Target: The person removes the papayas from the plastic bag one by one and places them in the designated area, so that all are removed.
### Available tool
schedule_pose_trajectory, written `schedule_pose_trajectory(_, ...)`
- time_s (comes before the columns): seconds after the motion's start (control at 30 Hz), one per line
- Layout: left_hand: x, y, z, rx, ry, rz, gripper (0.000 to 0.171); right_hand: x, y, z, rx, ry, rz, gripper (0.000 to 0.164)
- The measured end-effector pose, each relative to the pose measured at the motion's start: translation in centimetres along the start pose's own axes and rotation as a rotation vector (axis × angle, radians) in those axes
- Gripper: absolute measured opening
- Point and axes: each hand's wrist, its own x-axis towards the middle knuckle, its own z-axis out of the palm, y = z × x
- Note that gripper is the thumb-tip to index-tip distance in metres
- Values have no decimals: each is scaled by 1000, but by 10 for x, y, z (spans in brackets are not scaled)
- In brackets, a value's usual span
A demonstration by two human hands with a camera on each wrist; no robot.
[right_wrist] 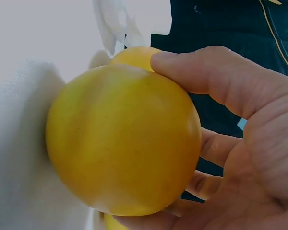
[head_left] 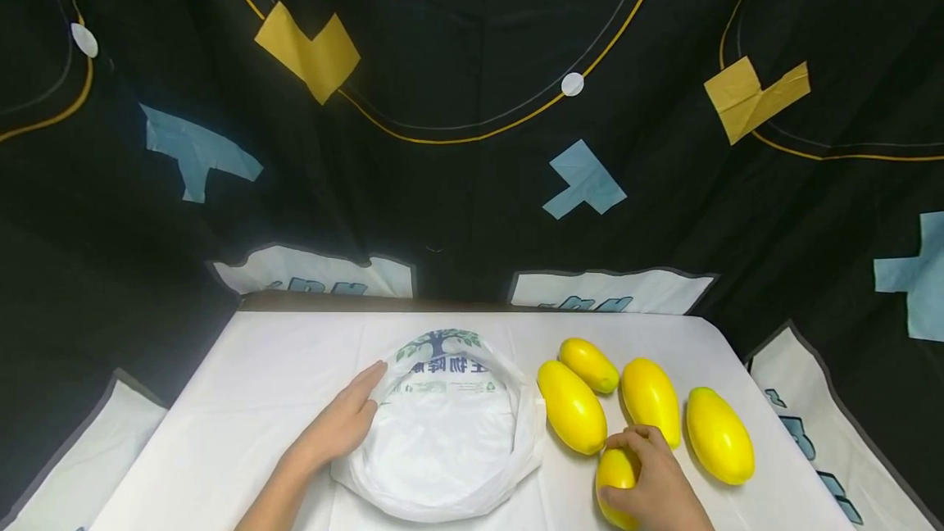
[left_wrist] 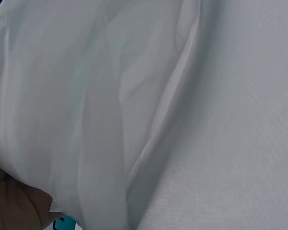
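A white plastic bag (head_left: 438,506) printed with a green and blue tree lies on the table with its round mouth spread open. My left hand (head_left: 347,420) touches the left side of its rim, fingers stretched out; in the left wrist view, bag film hides most of that hand (left_wrist: 19,203). On the right, my right hand (head_left: 652,478) grips a yellow mango (head_left: 615,474), the nearest of several. The right wrist view shows thumb and fingers around this smooth mango (right_wrist: 122,139), which sits at or very near the white cloth.
Beyond the right hand lie other yellow mangoes: one next to the bag (head_left: 571,408), a smaller one behind it (head_left: 588,365), one in the middle (head_left: 651,400) and one far right (head_left: 719,435). A white cloth covers the table (head_left: 243,400); a dark curtain (head_left: 442,220) hangs behind.
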Motion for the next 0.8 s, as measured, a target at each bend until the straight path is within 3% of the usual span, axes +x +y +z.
schedule_pose_trajectory(0.2,1,0,-1,8,3,-2,55,-1,-1,-3,-10,-2,-7,69)
schedule_pose_trajectory(0.37,1,1,-2,15,2,1,55,-5,-4,-13,-22,43,-31,76)
schedule_pose_trajectory(0.57,3,-1,-4,29,37,40,54,-8,-12,-27,2,170,-137,72)
schedule_pose_trajectory(0.8,5,-1,-5,85,120,84,54,-1,-22,-21,-13,364,-314,66)
